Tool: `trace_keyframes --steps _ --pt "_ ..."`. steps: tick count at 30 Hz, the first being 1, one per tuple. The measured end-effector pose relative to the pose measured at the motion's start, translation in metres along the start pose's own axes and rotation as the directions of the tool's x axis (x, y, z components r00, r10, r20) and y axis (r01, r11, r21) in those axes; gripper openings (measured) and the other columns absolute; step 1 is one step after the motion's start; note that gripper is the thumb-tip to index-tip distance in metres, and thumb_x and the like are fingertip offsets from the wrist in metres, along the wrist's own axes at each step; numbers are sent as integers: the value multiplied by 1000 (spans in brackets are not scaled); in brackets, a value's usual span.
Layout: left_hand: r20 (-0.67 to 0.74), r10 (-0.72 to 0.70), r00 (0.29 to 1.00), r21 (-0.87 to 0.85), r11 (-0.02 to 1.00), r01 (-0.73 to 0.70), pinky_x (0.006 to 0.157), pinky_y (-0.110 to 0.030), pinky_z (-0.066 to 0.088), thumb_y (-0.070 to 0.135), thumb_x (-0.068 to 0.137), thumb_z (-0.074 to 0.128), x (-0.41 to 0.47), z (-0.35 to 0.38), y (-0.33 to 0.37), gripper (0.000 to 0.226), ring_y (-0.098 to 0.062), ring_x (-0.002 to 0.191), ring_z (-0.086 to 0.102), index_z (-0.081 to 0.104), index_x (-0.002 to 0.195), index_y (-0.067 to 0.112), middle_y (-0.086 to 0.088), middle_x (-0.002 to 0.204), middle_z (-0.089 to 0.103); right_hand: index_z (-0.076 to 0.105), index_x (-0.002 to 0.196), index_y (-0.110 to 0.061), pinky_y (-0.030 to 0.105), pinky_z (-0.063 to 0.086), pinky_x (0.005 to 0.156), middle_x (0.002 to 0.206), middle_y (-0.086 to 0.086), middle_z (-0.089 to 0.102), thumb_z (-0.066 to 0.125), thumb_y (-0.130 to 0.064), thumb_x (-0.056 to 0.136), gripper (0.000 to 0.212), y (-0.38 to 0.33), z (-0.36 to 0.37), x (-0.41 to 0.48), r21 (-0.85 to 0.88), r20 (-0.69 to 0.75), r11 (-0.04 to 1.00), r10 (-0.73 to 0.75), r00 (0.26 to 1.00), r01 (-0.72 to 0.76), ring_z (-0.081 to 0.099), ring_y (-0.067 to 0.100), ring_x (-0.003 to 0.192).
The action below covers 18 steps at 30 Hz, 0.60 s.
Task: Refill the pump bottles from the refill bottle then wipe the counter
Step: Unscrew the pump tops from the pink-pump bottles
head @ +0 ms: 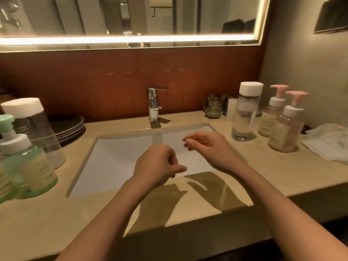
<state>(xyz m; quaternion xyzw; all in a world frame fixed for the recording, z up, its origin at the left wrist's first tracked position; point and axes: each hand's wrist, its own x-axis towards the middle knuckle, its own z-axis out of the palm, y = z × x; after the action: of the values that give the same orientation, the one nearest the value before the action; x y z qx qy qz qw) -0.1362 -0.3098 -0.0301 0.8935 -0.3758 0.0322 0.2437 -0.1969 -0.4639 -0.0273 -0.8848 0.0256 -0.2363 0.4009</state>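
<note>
Right now both hands hang over the sink (116,157), holding nothing that can be made out. The left hand (157,163) is curled into a loose fist with its thumb poking out toward the other hand. The right hand (207,147) sits a little farther forward, just beside the left hand but not touching it. Its fingers are half bent and relaxed, with the tips pointing back toward the left hand. Below the wrists, both hands cast shadows on the near edge of the counter (56,213).

Straight ahead of the left hand's knuckles stands the chrome tap (154,104), its spout over the basin. Out past the right hand, a tall clear white-capped bottle (244,113) stands upright on the counter, the nearest bottle on that side. Beyond it stands a pink pump bottle (273,113), with a second pink pump bottle (288,127) close in front of it; both have their pumps on. Farther out still lies a crumpled white cloth (327,142). Behind the clear bottle, by the wall, are a glass tumbler (213,109) and a small white cup (232,109).

Out past the left hand and well apart from it stands a green pump bottle (26,162). Another white-capped clear bottle (32,125) stands behind it, and a second green bottle (5,185) is cut off by the frame edge. A stack of dark plates (69,127) rests farther back by the wall.
</note>
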Motion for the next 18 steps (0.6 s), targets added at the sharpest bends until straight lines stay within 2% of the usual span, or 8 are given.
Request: trace_keyframes --steps 6,10,13,16,18 --pt "8 132 991 -148 981 -129 66 -31 56 49 83 62 34 39 45 34 -7 58 60 59 66 20 6 57 60 68 108 -19 27 54 84 93 -9 70 58 -25 93 20 37 -49 -21 -9 -142 992 124 982 -126 65 3 88" --pt "27 158 987 -264 953 -145 68 -41 56 48 86 60 65 66 69 38 -13 59 62 64 67 15 3 58 64 70 105 -20 31 53 86 93 -9 71 59 -26 91 19 66 -77 -26 -13 -248 977 204 947 -214 65 5 91" --pt "56 154 986 -366 922 -123 69 -40 56 45 85 62 93 85 81 31 -14 66 62 63 71 18 3 66 66 69 102 -24 23 50 83 96 -12 68 61 -23 90 15 88 -95 -24 -1 -354 965 244 903 -261 62 4 95" --pt "77 126 989 -435 897 -81 74 -33 54 42 85 65 124 99 90 21 -9 81 59 60 90 23 6 87 63 62 113 -22 11 45 71 103 -10 63 63 -18 90 24 107 -108 -14 47 -452 949 298 841 -311 58 4 97" --pt "106 98 990 -516 856 -30 81 -33 53 39 84 67 145 105 94 31 -11 93 58 55 109 24 7 102 61 55 123 -20 10 45 72 111 -8 59 64 -19 89 35 118 -111 -3 69 -492 939 326 807 -337 56 7 102"
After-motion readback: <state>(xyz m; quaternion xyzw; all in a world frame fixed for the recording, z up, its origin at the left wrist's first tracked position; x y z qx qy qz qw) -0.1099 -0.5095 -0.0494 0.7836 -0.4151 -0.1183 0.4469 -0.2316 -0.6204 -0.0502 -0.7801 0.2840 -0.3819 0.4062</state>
